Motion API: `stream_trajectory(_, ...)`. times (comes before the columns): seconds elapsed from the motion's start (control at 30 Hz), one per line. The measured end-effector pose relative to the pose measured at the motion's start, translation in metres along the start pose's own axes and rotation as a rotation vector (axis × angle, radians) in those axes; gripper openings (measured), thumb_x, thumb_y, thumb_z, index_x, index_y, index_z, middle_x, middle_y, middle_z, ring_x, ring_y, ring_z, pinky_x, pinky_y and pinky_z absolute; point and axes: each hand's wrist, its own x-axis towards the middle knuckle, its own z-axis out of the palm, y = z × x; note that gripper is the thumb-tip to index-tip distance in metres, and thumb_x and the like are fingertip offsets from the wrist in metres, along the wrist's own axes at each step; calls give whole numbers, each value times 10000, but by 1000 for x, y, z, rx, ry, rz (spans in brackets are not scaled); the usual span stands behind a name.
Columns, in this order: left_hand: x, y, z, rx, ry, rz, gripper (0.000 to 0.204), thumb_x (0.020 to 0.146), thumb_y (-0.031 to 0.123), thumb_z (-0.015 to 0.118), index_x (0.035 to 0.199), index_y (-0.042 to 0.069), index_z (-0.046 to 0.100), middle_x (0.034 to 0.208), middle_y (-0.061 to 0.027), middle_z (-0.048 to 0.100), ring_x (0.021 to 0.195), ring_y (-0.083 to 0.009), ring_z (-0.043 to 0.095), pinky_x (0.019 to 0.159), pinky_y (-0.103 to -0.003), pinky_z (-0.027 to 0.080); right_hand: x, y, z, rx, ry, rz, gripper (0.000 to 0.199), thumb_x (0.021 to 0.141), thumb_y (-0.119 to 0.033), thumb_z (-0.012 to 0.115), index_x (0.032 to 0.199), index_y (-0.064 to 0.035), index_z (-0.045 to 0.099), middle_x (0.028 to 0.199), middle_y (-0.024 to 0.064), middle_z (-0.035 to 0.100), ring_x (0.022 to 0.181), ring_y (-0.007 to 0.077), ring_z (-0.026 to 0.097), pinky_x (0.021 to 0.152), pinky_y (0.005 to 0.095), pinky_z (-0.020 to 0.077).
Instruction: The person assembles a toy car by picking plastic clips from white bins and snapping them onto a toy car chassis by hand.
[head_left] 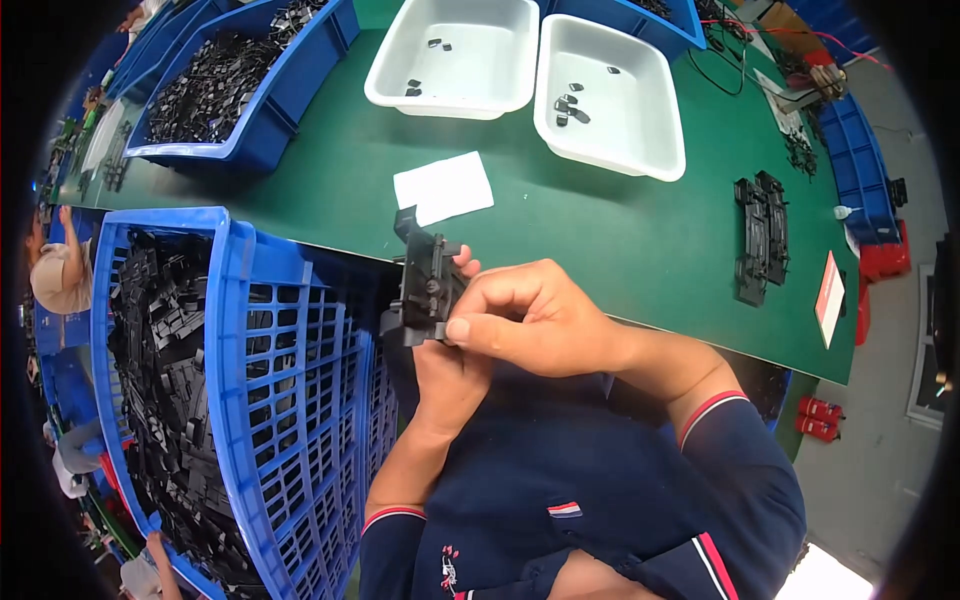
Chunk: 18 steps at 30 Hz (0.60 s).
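Both hands closed on one black plastic part (428,290), held up over the near edge of the green table (640,240).

My right hand (530,320) pinches the part's lower right side, thumb pressed on its face; my left hand (445,375) cups it from beneath, mostly hidden, one fingertip showing at the top. Best, I judge, to keep the left steady as a cradle and let only the right fingers work, part facing me. Right forearm crosses in front of my chest, wrist bent inward; left forearm rises straight up. Just left stands a blue slatted crate (250,380) full of black parts. Beyond: a white paper slip (444,186) and two white trays (610,95) holding few small pieces.
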Motion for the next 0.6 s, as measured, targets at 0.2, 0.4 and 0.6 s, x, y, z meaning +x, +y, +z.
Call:
stream_trajectory(0.2,-3,2,4,67,-45,-72,468,911,87,586,1331,10,396,1286,-95,474,1161,-201,505,986,-349,417,-4,-5,-7,39,-29,52,138,905,-86,616,840,26,662,757,17,640,731,65,552,684,239,462)
stream_trajectory(0.4,2,9,13,161,-77,-89,390,927,146,580,1255,-51,507,1105,-67,595,990,-139,562,881,-263,441,-12,-7,-15,-60,44,-41,141,892,-125,647,834,1,668,748,9,641,763,78,574,874,274,441)
stream_trajectory(0.6,19,43,37,-91,-131,-265,476,928,153,592,1323,-63,441,1290,-135,501,1138,-205,526,1002,-339,397,-48,-22,-50,-431,424,-282,219,887,-204,655,968,-2,642,888,84,627,907,141,600,794,277,495)
